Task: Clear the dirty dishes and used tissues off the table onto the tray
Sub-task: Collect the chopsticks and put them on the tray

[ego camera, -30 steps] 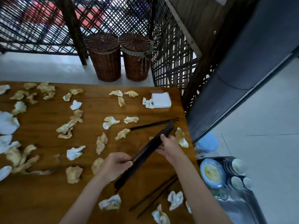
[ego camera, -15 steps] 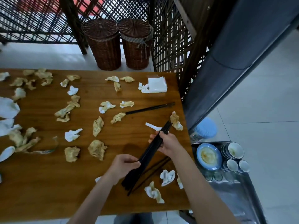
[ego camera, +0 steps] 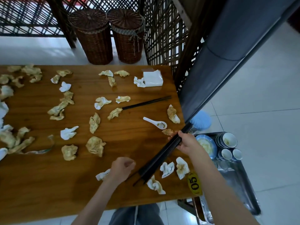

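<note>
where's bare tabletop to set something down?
Freest: the near-left table, between the left hand and the crumpled tissues. A smaller patch lies between the napkin pack and the loose chopsticks. Crowded: the far-left edge and near-right corner, by the right hand gripping a chopstick bundle.

Even daylight from beyond the lattice screen (ego camera: 164, 38), soft faint shadows, pale glare on floor tiles (ego camera: 267, 88), wide-angle bending at edges, slight softness

Black chopsticks (ego camera: 164, 153); white, yellow-stained tissues (ego camera: 95, 146); brown table (ego camera: 40, 176); white spoon (ego camera: 155, 123).
</note>
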